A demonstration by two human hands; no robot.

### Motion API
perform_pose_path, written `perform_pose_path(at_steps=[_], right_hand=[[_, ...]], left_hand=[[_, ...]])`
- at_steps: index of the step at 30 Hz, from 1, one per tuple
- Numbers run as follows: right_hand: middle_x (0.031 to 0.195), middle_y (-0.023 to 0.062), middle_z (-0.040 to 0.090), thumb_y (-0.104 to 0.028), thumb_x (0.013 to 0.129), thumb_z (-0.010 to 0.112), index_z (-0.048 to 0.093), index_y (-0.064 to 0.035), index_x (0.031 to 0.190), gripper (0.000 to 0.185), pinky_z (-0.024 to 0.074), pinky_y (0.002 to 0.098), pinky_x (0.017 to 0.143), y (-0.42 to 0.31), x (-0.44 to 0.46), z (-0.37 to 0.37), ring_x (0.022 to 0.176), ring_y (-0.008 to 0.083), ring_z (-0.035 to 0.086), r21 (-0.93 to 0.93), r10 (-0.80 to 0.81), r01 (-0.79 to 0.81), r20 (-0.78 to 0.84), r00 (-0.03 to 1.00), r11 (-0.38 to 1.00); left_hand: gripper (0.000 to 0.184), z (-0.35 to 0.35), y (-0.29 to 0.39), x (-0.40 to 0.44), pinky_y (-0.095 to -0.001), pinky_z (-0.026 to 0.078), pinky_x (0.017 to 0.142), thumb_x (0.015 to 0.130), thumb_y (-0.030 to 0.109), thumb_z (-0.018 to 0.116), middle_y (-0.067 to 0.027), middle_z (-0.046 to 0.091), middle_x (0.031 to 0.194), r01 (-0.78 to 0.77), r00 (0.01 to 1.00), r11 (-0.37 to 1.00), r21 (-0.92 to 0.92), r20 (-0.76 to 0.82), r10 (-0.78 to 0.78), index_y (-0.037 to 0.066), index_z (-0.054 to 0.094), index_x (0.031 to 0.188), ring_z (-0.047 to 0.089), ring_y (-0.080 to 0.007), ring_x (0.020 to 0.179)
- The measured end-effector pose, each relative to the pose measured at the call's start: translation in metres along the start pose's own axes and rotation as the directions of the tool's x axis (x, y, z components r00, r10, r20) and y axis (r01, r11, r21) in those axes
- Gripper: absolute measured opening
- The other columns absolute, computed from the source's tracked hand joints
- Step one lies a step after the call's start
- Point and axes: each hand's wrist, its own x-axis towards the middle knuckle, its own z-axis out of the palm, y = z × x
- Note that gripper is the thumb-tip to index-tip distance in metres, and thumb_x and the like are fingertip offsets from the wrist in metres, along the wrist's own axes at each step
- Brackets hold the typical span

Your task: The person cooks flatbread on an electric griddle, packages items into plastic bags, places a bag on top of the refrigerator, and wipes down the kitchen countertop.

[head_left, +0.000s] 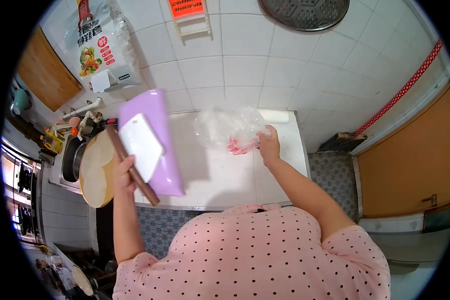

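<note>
My left hand [124, 175] is closed around a brown rolling pin [135, 175], with a purple board or mat [169, 165] and a white scraper-like piece [141, 145] beside it, all raised over the left part of the white counter [225, 175]. Just left of that hand is a round tray [96, 170] with pale flat sheets on it. My right hand [268, 145] grips the right side of a crumpled clear plastic bag [225, 125] with red markings, over the back of the counter.
A white roll [276, 117] lies at the counter's back right. The sink [74, 157] is at the left. A printed bag [102, 50] and a wooden board [47, 70] hang on the tiled wall. An orange door [410, 160] stands at the right.
</note>
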Motion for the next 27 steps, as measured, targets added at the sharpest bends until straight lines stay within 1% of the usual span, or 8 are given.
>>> perform_pose_path(at_steps=[6,8,11,15,18,21,24,27], right_hand=[[0.100,0.0116,0.062,-0.005,0.090,0.051,0.040,-0.0129,0.133,0.046,0.0527,0.0340,0.061,0.003,-0.012,0.001,0.075,0.0192,0.062,-0.098,0.019,-0.017,0.016,1.000,0.995],[0.103,0.0185,0.061,-0.005,0.086,0.054,0.048,-0.0120,0.128,0.043,0.0507,0.0373,0.075,0.028,0.000,-0.013,0.086,0.0270,0.062,-0.360,-0.193,0.190,0.028,0.981,0.913],[0.103,0.0212,0.059,-0.007,0.082,0.057,0.057,-0.0095,0.116,0.034,0.0477,0.0405,0.085,0.039,0.005,-0.038,0.096,0.0339,0.059,-0.642,-0.255,0.307,0.176,0.951,0.702],[0.098,0.0156,0.055,-0.013,0.080,0.060,0.064,-0.0053,0.099,0.021,0.0471,0.0405,0.082,0.026,-0.005,-0.041,0.098,0.0320,0.056,-0.898,-0.225,0.261,0.189,0.956,0.355],[0.099,0.0135,0.054,-0.016,0.079,0.063,0.064,-0.0045,0.095,0.020,0.0469,0.0408,0.081,0.008,-0.005,-0.034,0.100,0.0304,0.053,-0.887,-0.378,0.446,0.376,0.846,0.117],[0.091,0.0109,0.054,-0.015,0.081,0.063,0.062,-0.0050,0.092,0.015,0.0471,0.0361,0.075,-0.004,-0.005,-0.010,0.090,0.0244,0.055,-0.607,-0.544,0.703,0.472,0.694,0.370],[0.085,0.0070,0.054,-0.011,0.083,0.061,0.060,-0.0050,0.090,0.010,0.0456,0.0292,0.070,-0.016,-0.016,0.024,0.078,0.0182,0.055,-0.135,-0.079,0.178,0.537,0.840,0.975],[0.084,0.0040,0.053,-0.007,0.085,0.060,0.056,-0.0045,0.091,0.008,0.0438,0.0256,0.070,-0.034,-0.049,0.039,0.075,0.0142,0.052,-0.003,-0.223,0.345,0.758,0.612,0.938]], left_hand=[[0.086,0.074,-0.097,0.018,-0.0332,0.046,0.095,0.068,0.000,0.068,-0.0107,0.053,0.124,0.267,0.937,0.952,0.150,0.189,-0.293,0.009,0.030,0.145,0.054,-0.0236,0.111],[0.087,0.081,-0.131,0.024,-0.0352,0.042,0.097,0.069,-0.003,0.066,-0.0096,0.050,0.127,0.350,0.893,0.923,0.162,0.240,-0.381,0.012,0.029,0.146,0.052,-0.0229,0.111],[0.087,0.081,-0.167,0.025,-0.0337,0.045,0.092,0.069,-0.003,0.065,-0.0090,0.051,0.124,0.474,0.855,0.863,0.177,0.142,-0.499,0.014,0.029,0.146,0.053,-0.0218,0.106],[0.088,0.076,-0.194,0.024,-0.0327,0.048,0.087,0.070,-0.001,0.065,-0.0091,0.053,0.120,0.382,0.875,0.861,0.336,0.170,-0.454,0.017,0.026,0.148,0.056,-0.0221,0.102],[0.090,0.077,-0.197,0.023,-0.0335,0.047,0.087,0.070,0.005,0.066,-0.0120,0.057,0.116,0.190,0.891,0.781,0.595,0.230,-0.392,0.018,0.023,0.149,0.058,-0.0246,0.100],[0.093,0.085,-0.195,0.027,-0.0358,0.048,0.087,0.069,0.014,0.068,-0.0180,0.062,0.109,-0.021,0.902,0.550,0.835,0.253,-0.350,0.021,0.021,0.149,0.061,-0.0303,0.100],[0.091,0.108,-0.167,0.029,-0.0375,0.048,0.085,0.068,0.015,0.067,-0.0179,0.063,0.106,-0.052,0.849,0.426,0.903,0.265,-0.457,0.023,0.024,0.148,0.062,-0.0322,0.097],[0.088,0.110,-0.173,0.039,-0.0384,0.049,0.084,0.068,0.016,0.068,-0.0170,0.064,0.104,-0.127,0.833,0.424,0.897,0.328,-0.445,0.023,0.028,0.146,0.062,-0.0329,0.095]])
